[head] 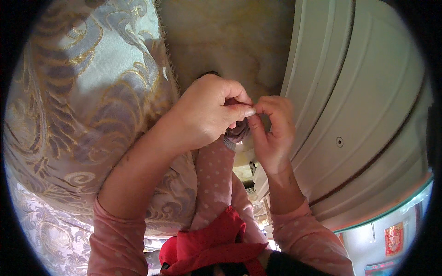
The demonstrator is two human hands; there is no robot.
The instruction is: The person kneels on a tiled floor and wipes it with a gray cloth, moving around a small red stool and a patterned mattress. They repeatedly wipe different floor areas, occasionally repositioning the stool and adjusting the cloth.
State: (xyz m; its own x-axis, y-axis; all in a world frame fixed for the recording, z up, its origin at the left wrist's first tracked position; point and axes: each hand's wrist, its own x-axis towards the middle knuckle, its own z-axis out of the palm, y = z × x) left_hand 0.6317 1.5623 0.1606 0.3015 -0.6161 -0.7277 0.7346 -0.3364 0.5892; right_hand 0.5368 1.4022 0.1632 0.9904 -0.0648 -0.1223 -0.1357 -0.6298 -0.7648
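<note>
My left hand reaches in from the left with its thumb and index finger pinched together. My right hand comes from the right, its thumb and index fingertips meeting the left ones. Whatever may lie between the fingertips is too small or too covered to make out. Just below and behind the fingers shows a dark, brownish-purple foot covering, partly hidden by my left hand. A grey cuff adjoins it, at the end of a pink polka-dot trouser leg.
A sofa or seat cover with gold scroll patterns fills the left side. At right stands a pale panelled cabinet with a glass-like top edge. Marble-look floor lies between them. Red cloth covers my lap.
</note>
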